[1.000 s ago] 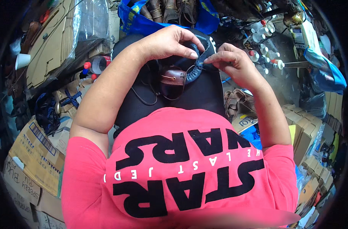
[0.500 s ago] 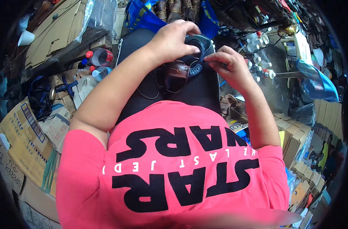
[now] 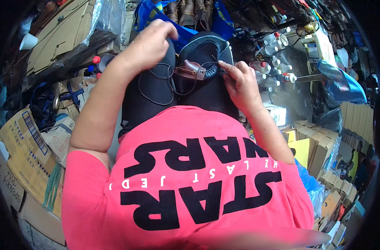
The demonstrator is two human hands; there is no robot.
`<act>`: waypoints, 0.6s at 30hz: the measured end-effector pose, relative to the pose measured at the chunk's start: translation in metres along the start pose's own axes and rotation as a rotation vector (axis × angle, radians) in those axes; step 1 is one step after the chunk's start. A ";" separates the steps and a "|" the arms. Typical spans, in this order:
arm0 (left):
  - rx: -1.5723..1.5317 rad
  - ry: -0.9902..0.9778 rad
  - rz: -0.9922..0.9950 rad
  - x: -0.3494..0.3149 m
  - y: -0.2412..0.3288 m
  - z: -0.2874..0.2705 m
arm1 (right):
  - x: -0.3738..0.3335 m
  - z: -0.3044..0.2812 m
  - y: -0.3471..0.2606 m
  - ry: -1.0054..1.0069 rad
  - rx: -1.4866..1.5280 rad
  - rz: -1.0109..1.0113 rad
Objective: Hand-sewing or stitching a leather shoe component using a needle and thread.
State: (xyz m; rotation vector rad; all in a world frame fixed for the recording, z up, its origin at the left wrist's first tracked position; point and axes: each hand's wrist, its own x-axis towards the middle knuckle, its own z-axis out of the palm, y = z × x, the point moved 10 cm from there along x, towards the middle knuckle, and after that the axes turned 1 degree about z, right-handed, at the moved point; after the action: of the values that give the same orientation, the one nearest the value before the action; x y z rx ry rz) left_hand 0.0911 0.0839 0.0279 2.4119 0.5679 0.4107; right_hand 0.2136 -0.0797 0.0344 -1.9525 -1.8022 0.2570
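An unfinished dark leather shoe (image 3: 201, 52), with a brown piece (image 3: 190, 70) and a thick stitched seam along its edge, rests on my lap. A thin black cord (image 3: 160, 103) trails from it in loops across my dark trousers. At the shoe's right side, my right hand (image 3: 242, 83) pinches the cord between thumb and forefinger, close to the seam. My left hand (image 3: 151, 43) is raised to the left of the shoe and apart from it, fingers curled inward; what they hold, if anything, is hidden.
Beyond my knees stands a blue bag (image 3: 223, 23) with several brown leather shoes (image 3: 188, 12). Plastic bottles (image 3: 277, 68) crowd the floor on the right. Cardboard boxes (image 3: 25, 154) are stacked at the left, and more cardboard (image 3: 317, 139) lies at the right.
My left hand has left the shoe and moved up and to the left. The shoe shows more fully, and the cord now spreads in wider loops on my lap. My right hand has shifted slightly down.
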 end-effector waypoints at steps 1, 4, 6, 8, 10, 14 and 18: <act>0.008 0.055 0.072 -0.008 0.019 0.004 | -0.002 -0.001 -0.002 0.037 -0.035 -0.001; -0.160 0.062 -0.002 -0.020 0.046 0.014 | -0.003 0.002 -0.005 0.047 -0.076 0.005; -0.211 0.054 0.012 -0.022 0.057 0.020 | -0.003 0.002 -0.007 0.052 -0.101 -0.002; -0.144 0.019 0.024 -0.024 0.057 0.025 | -0.003 0.002 -0.007 0.048 -0.123 -0.005; -0.063 0.000 0.058 -0.029 0.060 0.022 | -0.004 0.001 -0.004 0.042 -0.119 0.004; 0.040 -0.055 -0.072 -0.037 0.032 0.000 | -0.002 -0.002 0.003 0.022 -0.023 0.057; -0.029 -0.094 -0.099 -0.020 0.047 0.013 | 0.032 -0.017 0.027 0.073 0.279 0.131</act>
State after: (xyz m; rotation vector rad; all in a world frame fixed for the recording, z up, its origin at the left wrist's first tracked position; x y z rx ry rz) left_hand 0.0934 0.0335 0.0448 2.3499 0.6316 0.2599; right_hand 0.2487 -0.0527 0.0427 -1.8567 -1.5058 0.4488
